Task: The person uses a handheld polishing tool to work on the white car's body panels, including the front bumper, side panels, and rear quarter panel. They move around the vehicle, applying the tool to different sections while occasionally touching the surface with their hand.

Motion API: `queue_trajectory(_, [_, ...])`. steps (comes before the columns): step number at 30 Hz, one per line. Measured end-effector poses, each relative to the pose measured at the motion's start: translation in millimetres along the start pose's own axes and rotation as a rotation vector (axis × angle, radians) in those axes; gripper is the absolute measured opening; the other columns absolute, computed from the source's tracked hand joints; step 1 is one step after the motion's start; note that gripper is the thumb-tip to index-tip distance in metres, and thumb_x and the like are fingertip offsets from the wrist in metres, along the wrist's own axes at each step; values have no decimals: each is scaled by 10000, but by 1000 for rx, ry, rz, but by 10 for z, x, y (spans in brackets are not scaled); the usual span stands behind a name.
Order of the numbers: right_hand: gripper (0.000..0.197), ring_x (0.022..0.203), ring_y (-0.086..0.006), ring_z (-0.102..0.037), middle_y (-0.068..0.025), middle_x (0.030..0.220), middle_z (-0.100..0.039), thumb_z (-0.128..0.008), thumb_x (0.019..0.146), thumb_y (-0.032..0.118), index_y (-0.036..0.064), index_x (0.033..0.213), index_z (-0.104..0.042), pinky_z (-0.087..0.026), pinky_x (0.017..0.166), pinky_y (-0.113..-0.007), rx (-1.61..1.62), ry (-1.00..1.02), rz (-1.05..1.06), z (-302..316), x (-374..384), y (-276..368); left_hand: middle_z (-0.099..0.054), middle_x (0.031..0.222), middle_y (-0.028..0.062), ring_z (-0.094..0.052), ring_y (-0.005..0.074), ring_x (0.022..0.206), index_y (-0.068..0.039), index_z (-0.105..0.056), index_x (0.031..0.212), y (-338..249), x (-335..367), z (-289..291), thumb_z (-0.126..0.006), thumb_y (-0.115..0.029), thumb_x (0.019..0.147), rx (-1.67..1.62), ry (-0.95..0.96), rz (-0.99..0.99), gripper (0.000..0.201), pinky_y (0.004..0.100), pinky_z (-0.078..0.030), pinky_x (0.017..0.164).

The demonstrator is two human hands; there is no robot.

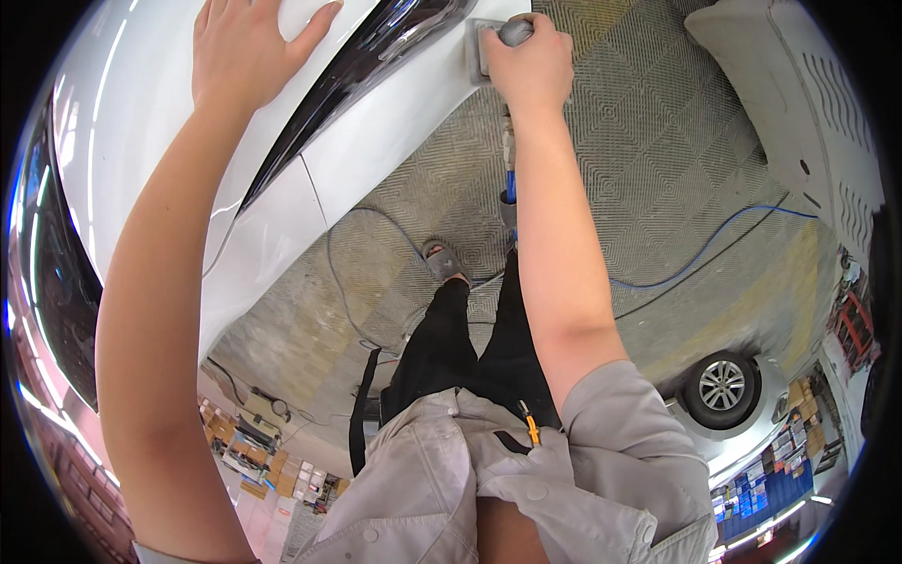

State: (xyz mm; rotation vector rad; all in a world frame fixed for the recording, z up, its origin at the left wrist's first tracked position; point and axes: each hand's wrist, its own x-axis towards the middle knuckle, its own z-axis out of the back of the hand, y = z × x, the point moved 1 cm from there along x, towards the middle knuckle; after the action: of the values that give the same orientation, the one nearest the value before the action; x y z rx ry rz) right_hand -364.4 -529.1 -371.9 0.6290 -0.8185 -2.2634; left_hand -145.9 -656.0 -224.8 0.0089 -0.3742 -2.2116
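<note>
A white car with a dark headlight fills the upper left. My left hand rests on its hood, fingers stretched out and thumb spread; the fingertips are cut off at the top edge. My right hand wraps around the rounded top of a grey sander with a squarish pad. The pad lies at the edge of the white bumper panel; its underside is hidden. A hose fitting with a blue section hangs below that hand, beside my forearm.
A blue hose and dark cables cross the patterned grey floor. A light-coloured panel with slots stands at the right. Another car's wheel shows at lower right, and cluttered boxes at lower left.
</note>
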Motion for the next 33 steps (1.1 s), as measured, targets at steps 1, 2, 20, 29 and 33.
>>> queue_trajectory(1, [555, 1018, -419, -727, -197, 1260, -610, -821, 811, 418, 103, 1249, -697, -598, 879, -510, -20, 1, -2, 7, 80, -29, -382, 1654, 304, -353, 498, 1531, -142, -472, 1598, 17, 1, -12, -707, -462, 935, 1, -2, 0, 773, 580, -288, 1255])
queue_trajectory(2, [567, 1054, -412, -720, -187, 1270, -612, -820, 812, 432, 106, 1261, -699, -592, 907, -508, -3, 11, -30, 17, 159, -65, -424, 1647, 249, -401, 449, 1513, -180, -497, 1590, 51, 11, -15, -669, -520, 961, 22, 39, -18, 735, 557, -312, 1247])
queue_trajectory(20, [431, 1017, -385, -682, -132, 1223, -558, -856, 837, 333, 111, 1166, -688, -578, 888, -473, 414, -27, -121, -288, -827, -154, -427, 1686, 174, -374, 384, 1575, -312, -445, 1646, 181, 4, -137, -603, -587, 1039, 45, -92, -163, 685, 550, -318, 1253])
queue_trajectory(29, [496, 1067, -380, -706, -152, 1222, -640, -829, 814, 431, 132, 1197, -728, -578, 931, -481, 172, 53, -124, 9, 11, -142, -473, 1652, 163, -436, 357, 1533, -307, -485, 1620, 209, -2, -171, -634, -629, 997, 71, -92, -141, 717, 539, -348, 1238])
queue_trajectory(33, [440, 980, -390, -728, -127, 1201, -619, -831, 823, 397, 159, 1176, -725, -598, 861, -493, 141, 87, -59, 7, -286, -6, -446, 1669, 169, -398, 368, 1557, -326, -460, 1635, 208, -7, -165, -634, -615, 1004, 38, -81, -132, 715, 542, -338, 1246])
